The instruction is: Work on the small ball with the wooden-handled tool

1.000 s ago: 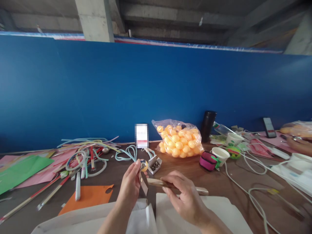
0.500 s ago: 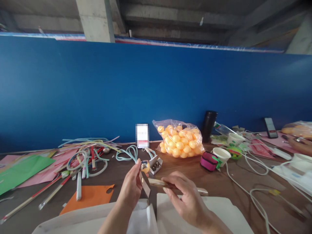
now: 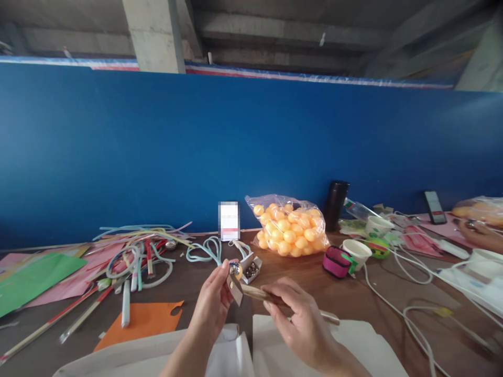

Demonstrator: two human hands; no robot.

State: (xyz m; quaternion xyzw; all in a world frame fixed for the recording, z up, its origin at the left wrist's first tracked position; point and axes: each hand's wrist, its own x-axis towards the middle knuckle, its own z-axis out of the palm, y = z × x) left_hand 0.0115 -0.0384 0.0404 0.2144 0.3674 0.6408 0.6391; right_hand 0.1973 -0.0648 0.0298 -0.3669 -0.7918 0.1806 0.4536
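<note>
My left hand (image 3: pixel 214 296) is closed, pinching a small orange ball with a shiny silver patch (image 3: pixel 236 270) between thumb and fingertips. In my right hand (image 3: pixel 301 319) is a wooden-handled tool (image 3: pixel 253 293) with a flat, pale brownish head. Its head lies right by the left fingers, just below the ball; whether it touches the ball I cannot tell. Just beyond the ball, a small open box (image 3: pixel 251 269) holds many tiny dark metal pieces. White paper sheets (image 3: pixel 314 345) lie beneath my forearms.
A clear bag of orange balls (image 3: pixel 291 228) stands behind the box, near a black bottle (image 3: pixel 337 206). Paper cups (image 3: pixel 357 252), a magenta pouch (image 3: pixel 337 262) and white cables (image 3: pixel 389 309) spread rightward. Tubes, sticks and coloured paper (image 3: pixel 51 277) cover the left. Another person's hand (image 3: pixel 477 230) shows far right.
The tool's head has tilted and shifted slightly down, while the ball has turned a little in my left fingers. Both hands keep their grips.
</note>
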